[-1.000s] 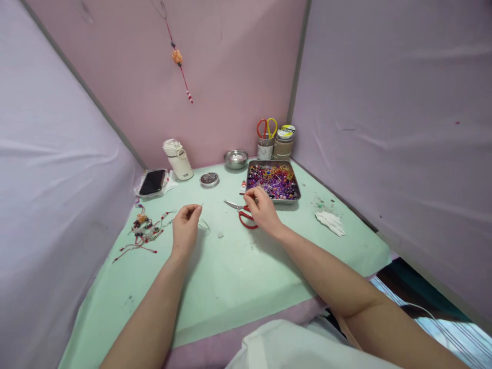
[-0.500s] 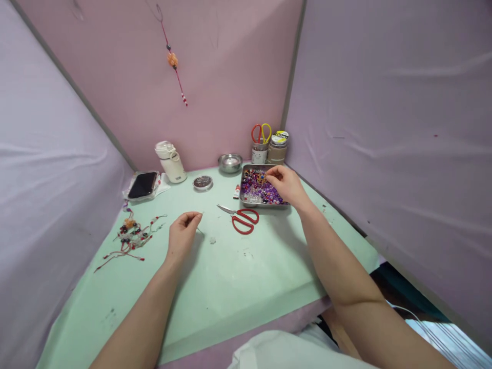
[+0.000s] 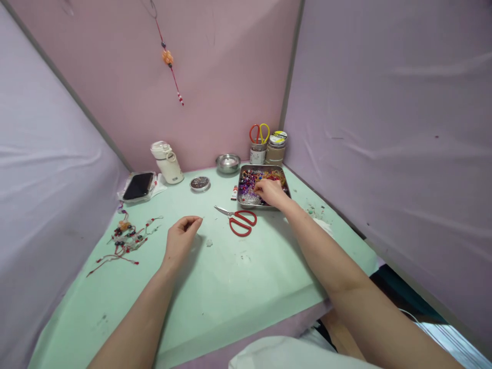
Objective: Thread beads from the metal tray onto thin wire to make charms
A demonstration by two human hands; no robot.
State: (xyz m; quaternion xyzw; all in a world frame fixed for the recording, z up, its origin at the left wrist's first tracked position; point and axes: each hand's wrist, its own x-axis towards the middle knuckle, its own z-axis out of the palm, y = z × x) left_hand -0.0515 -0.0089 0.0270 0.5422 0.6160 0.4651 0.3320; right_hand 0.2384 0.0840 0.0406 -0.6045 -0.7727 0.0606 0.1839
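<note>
My left hand point(image 3: 180, 237) is held above the left-middle of the table, thumb and forefinger pinched together; a tiny pale bit shows at the fingertips, too small to name. My right hand point(image 3: 271, 193) reaches into a metal tray point(image 3: 250, 205), its fingertips bent down among loose beads point(image 3: 247, 180) in purple, clear and other colours. Whether those fingers grip a bead is hidden. Between the hands lie red-handled scissors point(image 3: 232, 213), blades toward the left. A small clear piece point(image 3: 209, 242) rests on the table beside my left hand.
Beaded red cords point(image 3: 128, 237) lie at left, below a phone point(image 3: 139, 185). Along the back stand a white bottle point(image 3: 168, 163), a round bead dish point(image 3: 200, 184), a metal bowl point(image 3: 228, 163) and two jars point(image 3: 275, 148). A beaded cord point(image 3: 167, 57) hangs on the pink wall.
My right hand has moved down and left, from above the tray's right side to the beads near its front middle. My left hand stays pinched in nearly the same place.
</note>
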